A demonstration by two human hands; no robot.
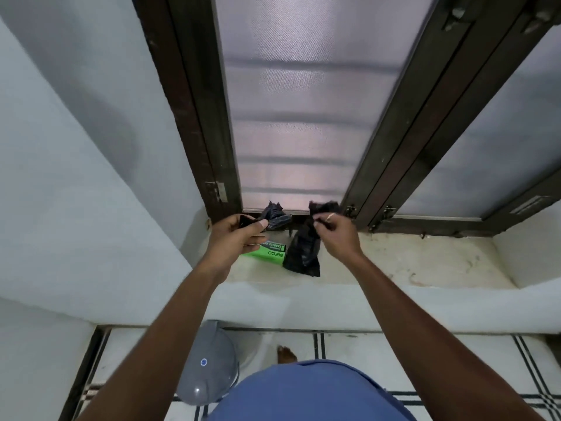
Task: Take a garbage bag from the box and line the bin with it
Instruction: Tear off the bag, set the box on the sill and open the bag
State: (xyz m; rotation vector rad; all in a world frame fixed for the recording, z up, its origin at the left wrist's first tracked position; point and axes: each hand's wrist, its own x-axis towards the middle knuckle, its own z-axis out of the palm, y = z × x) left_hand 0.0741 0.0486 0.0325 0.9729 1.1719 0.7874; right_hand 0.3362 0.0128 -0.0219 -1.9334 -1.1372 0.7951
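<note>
A green garbage bag box [268,254] lies on the window sill [409,262], partly hidden by my left hand. My left hand [239,238] pinches a crumpled black piece of bag [274,218] above the box. My right hand [337,235] pinches the top of a black garbage bag [303,253] that hangs down to the sill beside the box. The two black pieces look torn apart, with a gap between them. The grey bin [208,364] with its domed lid stands on the floor below my left arm.
A frosted window with a dark frame [364,192] rises right behind the sill. White walls close in on the left. My bare foot [285,354] stands on the tiled floor next to the bin.
</note>
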